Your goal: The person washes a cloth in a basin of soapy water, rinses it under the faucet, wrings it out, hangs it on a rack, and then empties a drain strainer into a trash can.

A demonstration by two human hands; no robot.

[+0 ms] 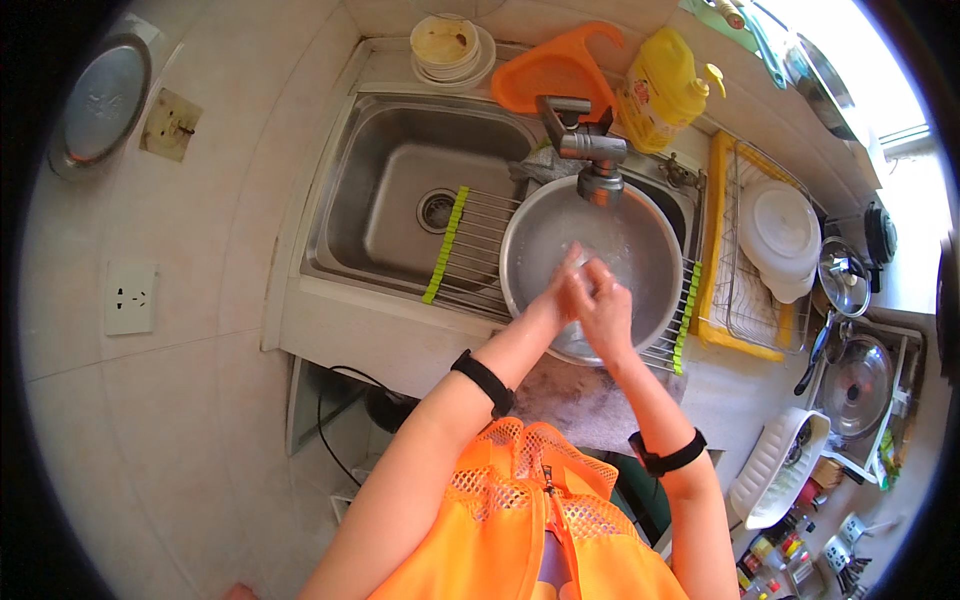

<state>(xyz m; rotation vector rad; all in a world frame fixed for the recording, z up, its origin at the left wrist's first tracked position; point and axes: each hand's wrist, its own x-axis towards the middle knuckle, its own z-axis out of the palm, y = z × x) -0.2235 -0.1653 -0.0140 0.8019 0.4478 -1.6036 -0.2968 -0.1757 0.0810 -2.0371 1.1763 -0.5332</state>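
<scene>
Both hands are together over a round stainless steel basin [517, 225] with water in it. My left hand [564, 291] presses against my right hand [607, 306], and their fingers overlap. A small pale, shiny patch shows between the fingertips. Whether it is a held thing or wet suds, I cannot tell. The basin rests on a roll-up drying rack [480, 255] with green end strips, laid across the sink. Just beyond the hands, a metal faucet [596, 154] reaches over the basin's far rim.
An empty-looking sink bowl [375, 180] lies left. Behind stand stacked bowls [444, 45], an orange plastic drainer [555, 67] and a yellow pump bottle [664, 90]. A grey cloth [547, 165] lies behind the basin. Right are a wire dish rack [727, 277] and a white basket [772, 472].
</scene>
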